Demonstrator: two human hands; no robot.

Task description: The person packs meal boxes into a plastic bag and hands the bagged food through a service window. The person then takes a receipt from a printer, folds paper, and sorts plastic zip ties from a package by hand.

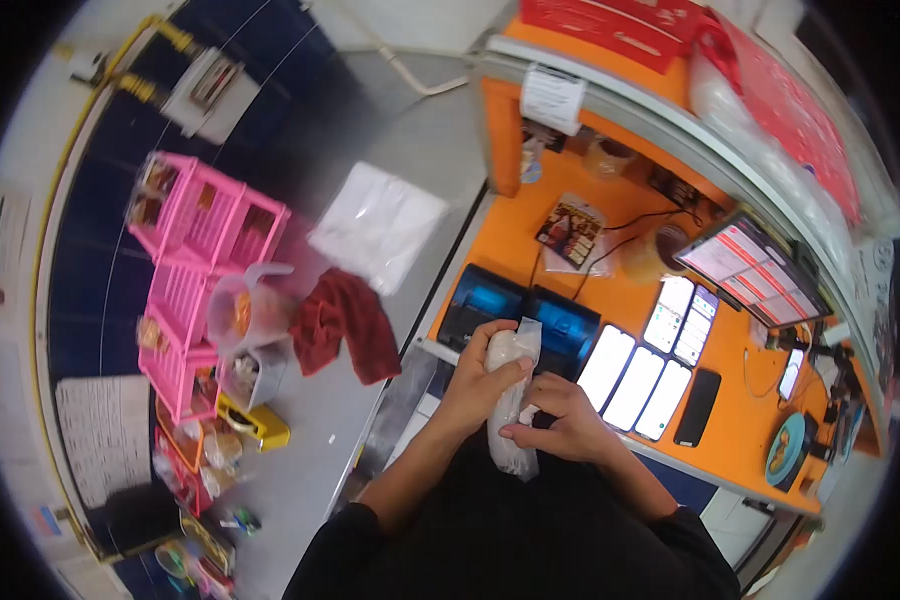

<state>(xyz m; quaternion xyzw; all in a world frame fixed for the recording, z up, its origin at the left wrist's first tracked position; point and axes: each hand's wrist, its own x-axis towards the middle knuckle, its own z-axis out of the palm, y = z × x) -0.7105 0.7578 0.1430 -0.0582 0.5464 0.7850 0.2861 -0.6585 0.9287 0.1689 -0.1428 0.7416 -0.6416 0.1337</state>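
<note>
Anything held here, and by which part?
A plastic-wrapped white bundle: left hand grips it near its far end; right hand touches its side near the middle.

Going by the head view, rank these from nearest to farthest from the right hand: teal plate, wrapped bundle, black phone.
From the right hand:
1. Wrapped bundle: touching it, held between both hands.
2. Black phone: to the right, on the orange desk.
3. Teal plate: farther right, beyond the phone.

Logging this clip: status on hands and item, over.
Bare left hand gripping long white bundle in clear plastic. Bare right hand at its side, grip unclear. No obstruction visible around hands.
</note>
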